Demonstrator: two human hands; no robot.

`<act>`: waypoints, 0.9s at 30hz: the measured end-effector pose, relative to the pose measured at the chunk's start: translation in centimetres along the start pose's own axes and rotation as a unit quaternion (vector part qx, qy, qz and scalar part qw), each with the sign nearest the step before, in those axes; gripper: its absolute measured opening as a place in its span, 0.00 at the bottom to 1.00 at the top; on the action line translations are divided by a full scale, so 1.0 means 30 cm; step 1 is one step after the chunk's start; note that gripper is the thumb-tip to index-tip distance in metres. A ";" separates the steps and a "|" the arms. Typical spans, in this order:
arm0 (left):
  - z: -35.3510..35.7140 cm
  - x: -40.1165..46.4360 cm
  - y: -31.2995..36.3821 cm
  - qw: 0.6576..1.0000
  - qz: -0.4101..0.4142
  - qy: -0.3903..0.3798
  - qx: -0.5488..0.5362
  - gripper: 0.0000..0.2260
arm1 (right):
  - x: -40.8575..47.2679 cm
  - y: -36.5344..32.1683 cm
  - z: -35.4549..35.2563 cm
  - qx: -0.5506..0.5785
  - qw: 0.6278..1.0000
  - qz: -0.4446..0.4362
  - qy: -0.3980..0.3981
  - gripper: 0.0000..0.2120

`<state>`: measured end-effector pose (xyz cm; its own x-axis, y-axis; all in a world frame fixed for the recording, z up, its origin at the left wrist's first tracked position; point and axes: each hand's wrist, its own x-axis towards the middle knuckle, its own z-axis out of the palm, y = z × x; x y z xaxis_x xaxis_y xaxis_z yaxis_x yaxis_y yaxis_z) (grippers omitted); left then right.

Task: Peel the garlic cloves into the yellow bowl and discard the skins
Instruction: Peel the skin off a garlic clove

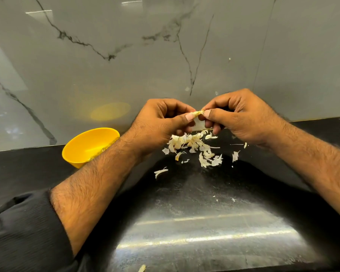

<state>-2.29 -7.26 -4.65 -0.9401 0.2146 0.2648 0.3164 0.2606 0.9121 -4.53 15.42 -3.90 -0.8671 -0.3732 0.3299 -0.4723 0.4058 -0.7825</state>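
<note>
A small garlic clove (199,113) is held in the air between both hands, above the black counter. My left hand (161,122) pinches it from the left with thumb and curled fingers. My right hand (238,116) pinches its right end, thumb tip against the clove. A heap of pale garlic skins (192,146) lies on the counter right below the hands. The yellow bowl (82,148) stands to the left by the wall; my left forearm covers its right rim and part of its inside.
A grey marbled wall (165,55) rises straight behind the hands. The black counter (194,222) stretches toward me, glossy and flecked with small skin bits. One loose skin (161,172) lies nearer, another scrap (142,268) at the bottom edge.
</note>
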 end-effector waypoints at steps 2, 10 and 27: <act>-0.001 0.000 -0.003 1.000 -0.011 -0.013 0.000 0.06 | -0.001 0.002 0.000 0.028 1.000 0.001 -0.008 0.07; -0.010 0.008 -0.011 0.998 -0.022 -0.045 -0.048 0.05 | 0.004 0.011 -0.009 0.077 0.997 -0.004 -0.011 0.06; -0.015 0.003 0.006 0.974 -0.066 -0.085 -0.199 0.09 | 0.015 0.027 -0.021 0.132 0.989 0.057 -0.038 0.08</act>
<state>-2.36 -7.61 -4.32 -0.9242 0.3650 0.1119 0.0876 -0.0827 0.9927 -5.39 16.10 -4.06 -0.8935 -0.4027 0.1985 -0.3050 0.2199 -0.9266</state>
